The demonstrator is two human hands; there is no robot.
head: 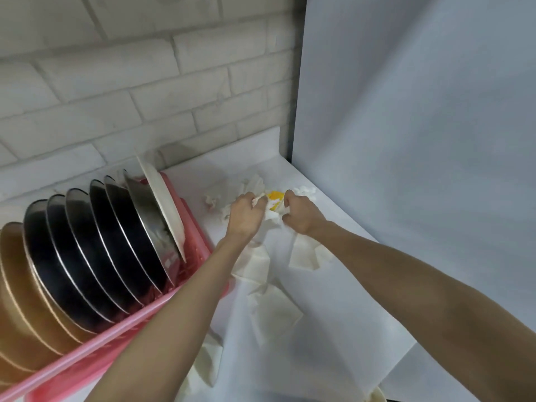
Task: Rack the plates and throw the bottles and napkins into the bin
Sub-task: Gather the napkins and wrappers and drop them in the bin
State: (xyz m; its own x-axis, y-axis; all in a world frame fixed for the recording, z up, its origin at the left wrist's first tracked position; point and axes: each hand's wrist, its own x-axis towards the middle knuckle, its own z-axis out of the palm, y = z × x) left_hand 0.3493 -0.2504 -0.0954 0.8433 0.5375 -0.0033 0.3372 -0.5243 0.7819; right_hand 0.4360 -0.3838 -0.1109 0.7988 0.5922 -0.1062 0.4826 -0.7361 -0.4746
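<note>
Several plates (95,250), steel, gold and one white, stand on edge in a pink rack (121,332) at the left. To its right, white napkins (272,311) lie scattered on the white counter. My left hand (246,216) and my right hand (301,214) are both curled into a bunch of crumpled napkins (274,214) at the far side of the counter. A yellow and white object (275,197) shows between the hands; I cannot tell what it is. No bottle or bin is in view.
A white brick wall runs behind the rack. A white sheet (420,126) hangs at the right, meeting the counter edge. A rounded cream rim (377,396) shows at the bottom right corner. More crumpled napkins (210,200) lie beyond the rack's far end.
</note>
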